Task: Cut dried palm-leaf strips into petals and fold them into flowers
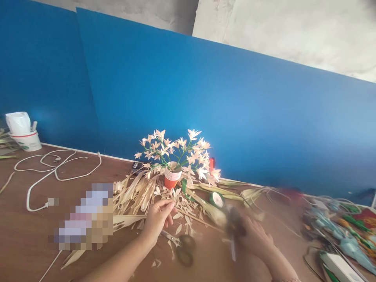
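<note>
My left hand (pixel 160 219) is pinched on a small pale flower (pixel 175 194), its petals poking up above the fingertips. Motion smears my right hand (pixel 257 237), whose fingers are at a dark object (pixel 235 221) with a pale strip below it; whether it is gripped I cannot tell. Below my left hand lie scissors (pixel 185 250) with dark handles. A thin stick (pixel 202 221) runs between the hands. Behind them, a red and white paper cup (pixel 172 178) holds an arrangement of cream flowers (pixel 192 156) on green stems. A green tape roll (pixel 216 199) lies right of the cup.
Dried husks (pixel 138 192) and cut petals (pixel 178 228) litter the brown table (pixel 114 266). A white cable (pixel 55 168) and a white tub (pixel 28 140) are on the left. Coloured pieces (pixel 343 231) and a white box (pixel 340 268) sit at right. A blue panel (pixel 205 98) stands behind.
</note>
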A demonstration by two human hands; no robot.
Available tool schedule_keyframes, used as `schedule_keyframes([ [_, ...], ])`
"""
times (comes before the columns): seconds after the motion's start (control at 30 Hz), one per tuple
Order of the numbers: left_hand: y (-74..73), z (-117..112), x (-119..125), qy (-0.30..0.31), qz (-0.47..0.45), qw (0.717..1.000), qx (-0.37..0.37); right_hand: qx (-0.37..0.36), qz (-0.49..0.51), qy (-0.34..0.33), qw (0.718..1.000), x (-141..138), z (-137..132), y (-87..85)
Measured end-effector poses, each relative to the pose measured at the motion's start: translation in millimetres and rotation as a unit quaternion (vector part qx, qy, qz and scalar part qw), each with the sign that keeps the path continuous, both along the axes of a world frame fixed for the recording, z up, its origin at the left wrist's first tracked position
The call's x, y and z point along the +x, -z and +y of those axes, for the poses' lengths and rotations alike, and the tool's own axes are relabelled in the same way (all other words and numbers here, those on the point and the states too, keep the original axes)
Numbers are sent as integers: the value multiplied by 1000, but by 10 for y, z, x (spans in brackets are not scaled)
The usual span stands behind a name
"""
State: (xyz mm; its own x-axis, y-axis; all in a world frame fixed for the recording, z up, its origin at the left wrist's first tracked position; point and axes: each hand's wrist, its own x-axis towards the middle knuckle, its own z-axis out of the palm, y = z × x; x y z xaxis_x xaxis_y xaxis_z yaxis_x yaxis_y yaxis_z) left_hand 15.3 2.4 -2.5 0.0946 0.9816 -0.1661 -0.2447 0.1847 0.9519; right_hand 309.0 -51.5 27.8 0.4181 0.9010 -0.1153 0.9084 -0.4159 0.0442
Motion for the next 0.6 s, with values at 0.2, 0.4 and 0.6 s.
schedule_keyframes([
  [0.2, 17, 32, -39, -34, 4, 999, 22, 58, -56, -58, 995, -590, 122, -215],
  [0.4, 88, 64, -33, -36, 8, 999, 28, 58, 50, -257, 963, -1196, 331, -104],
  [0.6, 124, 73, -34, -36, 15, 999, 35, 135, 141, -323, 926, -1521, 473, 170],
])
